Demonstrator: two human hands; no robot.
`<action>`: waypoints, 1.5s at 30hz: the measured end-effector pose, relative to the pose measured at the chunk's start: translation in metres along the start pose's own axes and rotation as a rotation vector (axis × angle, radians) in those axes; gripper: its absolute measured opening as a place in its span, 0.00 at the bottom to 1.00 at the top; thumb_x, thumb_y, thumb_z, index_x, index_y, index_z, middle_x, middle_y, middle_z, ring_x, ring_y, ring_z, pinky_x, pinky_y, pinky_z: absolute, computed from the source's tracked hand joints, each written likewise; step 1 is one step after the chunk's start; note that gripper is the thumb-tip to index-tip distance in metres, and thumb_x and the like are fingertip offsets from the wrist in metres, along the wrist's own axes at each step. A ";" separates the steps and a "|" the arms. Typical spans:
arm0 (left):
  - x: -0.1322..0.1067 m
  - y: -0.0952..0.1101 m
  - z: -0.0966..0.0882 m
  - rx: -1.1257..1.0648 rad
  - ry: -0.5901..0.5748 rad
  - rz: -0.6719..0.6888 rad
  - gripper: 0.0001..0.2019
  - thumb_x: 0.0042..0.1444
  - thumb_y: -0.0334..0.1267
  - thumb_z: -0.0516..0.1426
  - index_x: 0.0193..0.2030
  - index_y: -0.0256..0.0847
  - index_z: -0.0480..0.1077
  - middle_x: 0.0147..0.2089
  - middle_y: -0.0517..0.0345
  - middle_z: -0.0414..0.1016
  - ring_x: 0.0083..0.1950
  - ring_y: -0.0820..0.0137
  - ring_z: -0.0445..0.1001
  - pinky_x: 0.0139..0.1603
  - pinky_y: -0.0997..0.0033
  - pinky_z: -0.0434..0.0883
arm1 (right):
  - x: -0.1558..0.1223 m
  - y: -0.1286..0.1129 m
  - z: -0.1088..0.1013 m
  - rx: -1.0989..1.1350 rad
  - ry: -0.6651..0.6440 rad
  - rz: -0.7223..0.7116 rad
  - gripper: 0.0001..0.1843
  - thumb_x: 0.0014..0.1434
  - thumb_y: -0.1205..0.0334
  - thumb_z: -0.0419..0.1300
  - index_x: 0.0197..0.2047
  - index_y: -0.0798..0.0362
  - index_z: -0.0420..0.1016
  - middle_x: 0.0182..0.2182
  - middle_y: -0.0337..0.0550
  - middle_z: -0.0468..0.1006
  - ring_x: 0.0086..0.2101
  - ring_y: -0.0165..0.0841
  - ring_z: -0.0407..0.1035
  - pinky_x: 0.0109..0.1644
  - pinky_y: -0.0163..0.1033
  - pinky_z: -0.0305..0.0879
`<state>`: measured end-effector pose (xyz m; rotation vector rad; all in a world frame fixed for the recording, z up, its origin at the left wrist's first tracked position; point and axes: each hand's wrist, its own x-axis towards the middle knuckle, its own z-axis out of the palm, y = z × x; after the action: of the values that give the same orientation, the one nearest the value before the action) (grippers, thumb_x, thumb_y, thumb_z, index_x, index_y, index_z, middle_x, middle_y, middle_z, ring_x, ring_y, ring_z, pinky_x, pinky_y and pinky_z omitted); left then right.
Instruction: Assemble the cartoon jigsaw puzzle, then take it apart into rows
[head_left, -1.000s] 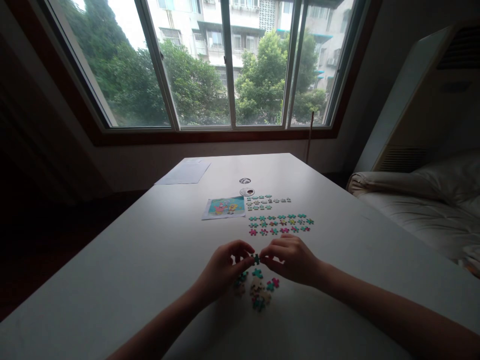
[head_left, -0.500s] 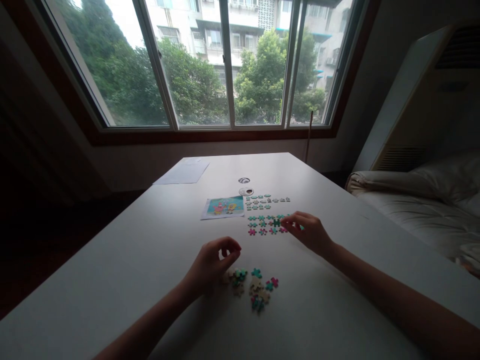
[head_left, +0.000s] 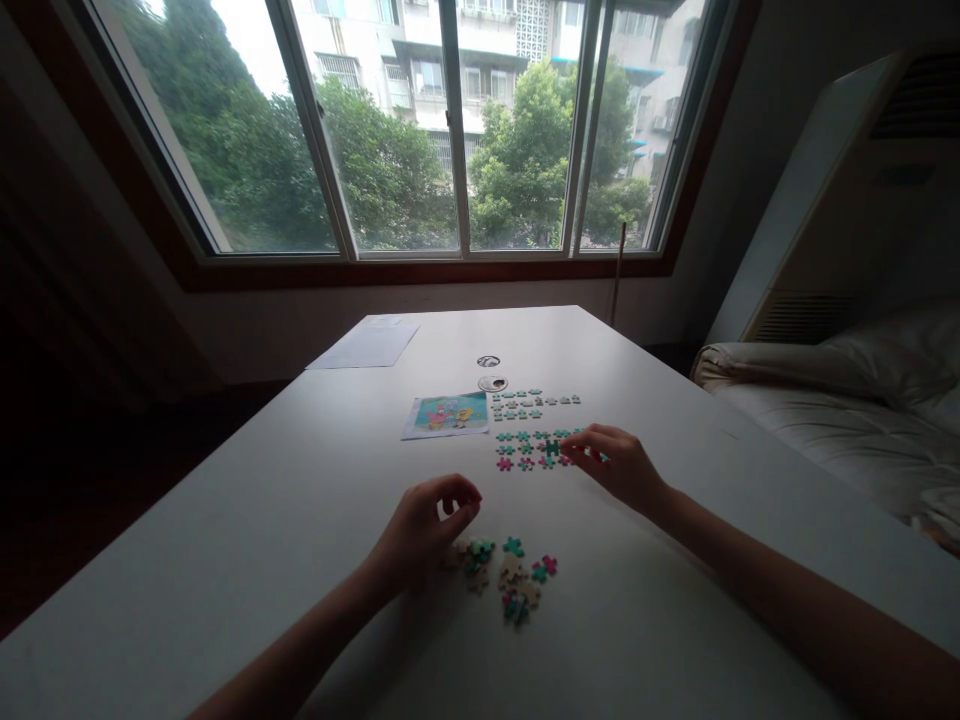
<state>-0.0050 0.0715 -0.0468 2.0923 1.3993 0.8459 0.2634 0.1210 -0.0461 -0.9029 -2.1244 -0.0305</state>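
My right hand [head_left: 616, 462] pinches a dark green jigsaw puzzle piece [head_left: 552, 447] between thumb and fingertips, over rows of laid-out puzzle pieces [head_left: 526, 449]. In those rows are teal and pink pieces, partly covered by my fingers. Closer to me, my left hand [head_left: 429, 525] hovers with curled fingers, thumb and fingertips nearly together; whatever they may hold is too small to make out. Beside and below it lies a loose pile of puzzle pieces [head_left: 511, 572], some showing plain tan backs, others teal or pink. A cartoon reference picture [head_left: 448, 415] lies left of the rows.
Farther back, another group of pieces [head_left: 517, 404] sits in short rows. Two round flat items [head_left: 492, 383] lie behind them on the white table [head_left: 262, 510]. A sheet of paper [head_left: 364, 343] rests at the far left edge. To the right stands a cushioned seat [head_left: 832, 400].
My right hand has shifted very slightly left with the green puzzle piece. My left hand and the pile look practically unchanged.
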 end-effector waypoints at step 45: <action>0.000 -0.008 0.007 0.008 0.000 0.028 0.06 0.50 0.34 0.52 0.30 0.40 0.70 0.26 0.61 0.72 0.27 0.74 0.66 0.27 0.78 0.63 | -0.023 0.135 -0.074 -0.078 -0.621 0.580 0.21 0.45 0.45 0.58 0.31 0.54 0.78 0.26 0.44 0.76 0.27 0.33 0.67 0.31 0.34 0.59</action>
<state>-0.0053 0.0744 -0.0570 2.1225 1.3790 0.8527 0.4058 0.1852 -0.0486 -1.7128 -2.3198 0.5267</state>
